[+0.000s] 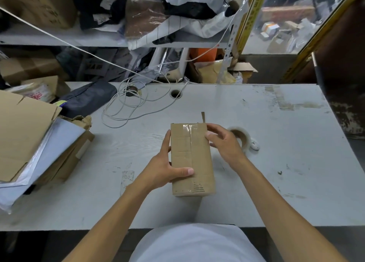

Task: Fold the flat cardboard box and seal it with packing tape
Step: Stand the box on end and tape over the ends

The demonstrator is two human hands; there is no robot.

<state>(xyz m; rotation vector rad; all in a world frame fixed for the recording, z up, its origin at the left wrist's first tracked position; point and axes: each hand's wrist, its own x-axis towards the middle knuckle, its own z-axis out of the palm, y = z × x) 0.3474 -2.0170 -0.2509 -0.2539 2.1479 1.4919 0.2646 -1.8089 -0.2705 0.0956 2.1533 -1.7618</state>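
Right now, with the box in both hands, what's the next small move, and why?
Probably press the loose tape end down over the far edge with the right hand. Tape already runs along the top of the box, the left hand steadies it, and that strip sticks up unstuck.

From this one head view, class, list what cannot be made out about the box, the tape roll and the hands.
- Box: underside and far end, hidden by the box itself.
- Tape roll: near part, covered by the right hand.
- Left hand: fingertips, behind the box's left side.
- Print near the box's front corner: too small to read.
- Shelf goods: blurred, cut off by the top edge.
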